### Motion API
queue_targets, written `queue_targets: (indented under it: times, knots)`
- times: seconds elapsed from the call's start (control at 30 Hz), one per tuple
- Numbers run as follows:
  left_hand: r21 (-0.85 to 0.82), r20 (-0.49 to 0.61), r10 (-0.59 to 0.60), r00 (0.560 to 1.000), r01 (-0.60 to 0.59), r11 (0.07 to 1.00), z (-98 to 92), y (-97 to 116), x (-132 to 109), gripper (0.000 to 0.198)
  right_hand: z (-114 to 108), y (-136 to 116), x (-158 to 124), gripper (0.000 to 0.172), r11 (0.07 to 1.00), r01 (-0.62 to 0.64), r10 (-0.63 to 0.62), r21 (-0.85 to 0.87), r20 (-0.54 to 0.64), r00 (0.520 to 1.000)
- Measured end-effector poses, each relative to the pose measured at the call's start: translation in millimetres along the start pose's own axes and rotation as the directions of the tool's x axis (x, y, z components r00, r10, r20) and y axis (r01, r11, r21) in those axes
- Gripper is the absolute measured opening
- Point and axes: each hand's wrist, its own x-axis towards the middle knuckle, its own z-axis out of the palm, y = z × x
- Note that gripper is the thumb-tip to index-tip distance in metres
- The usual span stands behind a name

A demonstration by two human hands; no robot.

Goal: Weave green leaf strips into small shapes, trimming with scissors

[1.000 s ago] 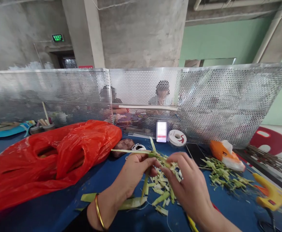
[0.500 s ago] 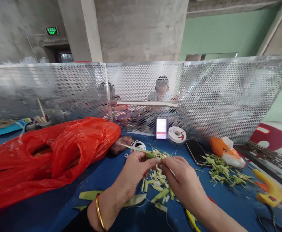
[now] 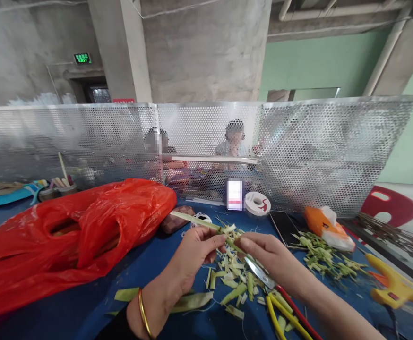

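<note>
Open passage between red bag (image 3: pixel 68 236) and leaf scraps (image 3: pixel 235 278); mesh screen (image 3: pixel 334 151) blocks behind.

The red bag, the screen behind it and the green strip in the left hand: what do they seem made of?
Red bag: thin plastic film, glossy and crinkled. Screen: perforated sheet metal, silvery, regular round holes; which metal is unclear. Green strip: probably a plant leaf, matte and fibrous.

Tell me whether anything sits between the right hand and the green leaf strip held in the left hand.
Nothing visible does. The left hand pinches the leaf strip, and the right hand grips it just beside those fingers. The scissors show below the right hand, not between it and the strip.
</note>
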Motion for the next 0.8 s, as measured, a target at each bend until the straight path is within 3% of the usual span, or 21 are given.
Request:
queue_targets:
  times: [0.07,0.13,0.2,0.27,0.33,0.47,0.6,0.8]
  knots:
    - [0.020,0.063,-0.011,0.998,0.010,1.000,1.5,0,-2,0.027,5,11,8,0.047,0.938,-0.141,0.155,0.316,-0.019,0.988]
    - [0.039,0.114,-0.036,0.993,0.031,0.999,3.7,-2,-3,0.028,12,20,13,0.045,0.806,-0.231,0.254,0.546,0.035,0.967]
    - [0.053,0.152,-0.065,0.986,0.057,0.997,5.5,-6,-3,0.029,21,26,14,0.038,0.690,-0.227,0.269,0.687,0.048,0.962]
    - [0.049,0.178,-0.090,0.980,0.083,0.995,6.0,-11,-2,0.030,28,27,12,0.032,0.635,-0.168,0.253,0.754,0.003,0.968]
    - [0.016,0.206,-0.108,0.973,0.107,0.994,5.6,-13,-1,0.034,33,24,9,0.029,0.645,-0.113,0.240,0.756,-0.061,0.969]
    - [-0.001,0.199,-0.154,0.968,0.157,0.988,6.1,-15,-1,0.050,35,18,6,0.027,0.784,-0.040,0.198,0.619,-0.190,0.962]
    - [0.067,0.130,-0.196,0.972,0.189,0.980,10.9,-17,-2,0.034,33,18,8,0.026,0.896,-0.017,0.143,0.444,-0.251,0.958]
    - [0.175,0.157,-0.218,0.963,0.190,0.966,13.2,-19,-2,0.030,32,23,7,0.024,0.929,-0.028,0.160,0.369,-0.332,0.929]
